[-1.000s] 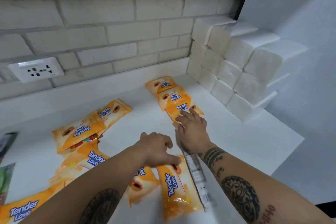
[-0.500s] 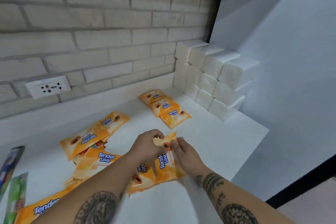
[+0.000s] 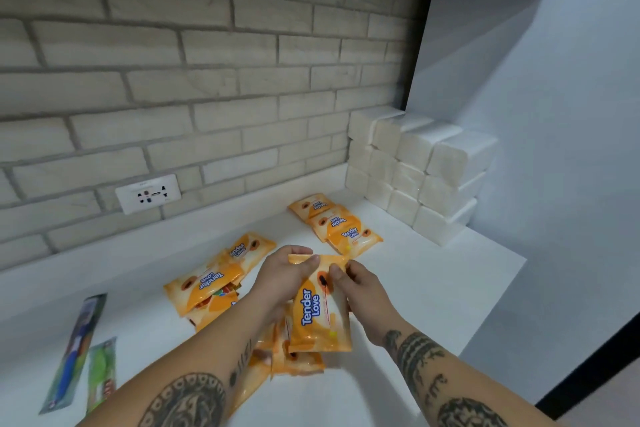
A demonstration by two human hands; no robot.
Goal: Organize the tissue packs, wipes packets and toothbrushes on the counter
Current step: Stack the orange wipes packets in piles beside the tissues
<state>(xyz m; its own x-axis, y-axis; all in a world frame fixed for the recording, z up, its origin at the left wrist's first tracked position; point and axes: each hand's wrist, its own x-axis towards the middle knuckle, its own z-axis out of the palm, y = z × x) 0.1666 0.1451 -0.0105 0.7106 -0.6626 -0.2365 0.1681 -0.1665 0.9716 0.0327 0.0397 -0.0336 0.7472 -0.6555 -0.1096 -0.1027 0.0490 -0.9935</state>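
The brick wall [image 3: 207, 55] runs behind the white counter [image 3: 450, 281]. In the back right corner the tissue packs [image 3: 415, 177] stand stacked against the side wall [image 3: 561, 149]. I count twelve ends facing me, three tiers of four, stepping out toward the counter's edge. Just left of them lies a row [image 3: 337, 224] of three orange wipes packets, overlapping like tiles from the wall toward me. Further left is a loose heap [image 3: 214, 282] where I make out at least three packets lying across each other. More lie beneath my left forearm [image 3: 207, 357], but I cannot tell how many. One packet [image 3: 318, 308] is up in front of me over those, label facing me, its long side running toward me. My left hand [image 3: 282, 279] grips its far left corner, thumb on top and fingers curled behind. My right hand [image 3: 362, 289] pinches the far right edge, thumb on the face. Both hands are clamped on this one packet. At the far left of the counter, well apart from the heap, two brushes lie in their wrappers side by side: a blue toothbrush [image 3: 74, 354] and a green toothbrush [image 3: 102, 374], both blurred. One socket [image 3: 148, 193] sits in the brick wall above the counter's back lip.
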